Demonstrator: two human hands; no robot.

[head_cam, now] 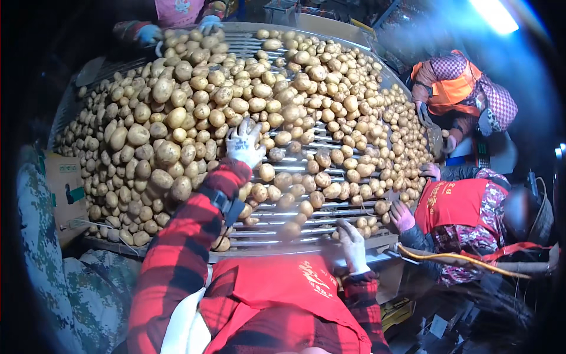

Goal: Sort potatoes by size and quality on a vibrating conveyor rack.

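My left hand [244, 144], in a white work glove, reaches over the middle of the sorting table with its fingers spread. Its fingertips touch potatoes [239, 105] at the edge of a large heap. Near the front edge, my right hand [353, 248] is also gloved, its fingers loosely extended and no potato visible in it. Between the two hands, potatoes lie scattered over a bed of metal rollers [269, 221], with gaps showing the bars. Larger potatoes [168, 152] pile high on the left; smaller potatoes [404, 146] gather along the right side.
Two co-workers, one in a red apron [451, 203] and one in an orange garment [455, 88], work at the right edge. Another person's gloved hands [150, 34] are at the far left. A cardboard box [66, 190] and camouflage fabric [95, 292] flank the left side.
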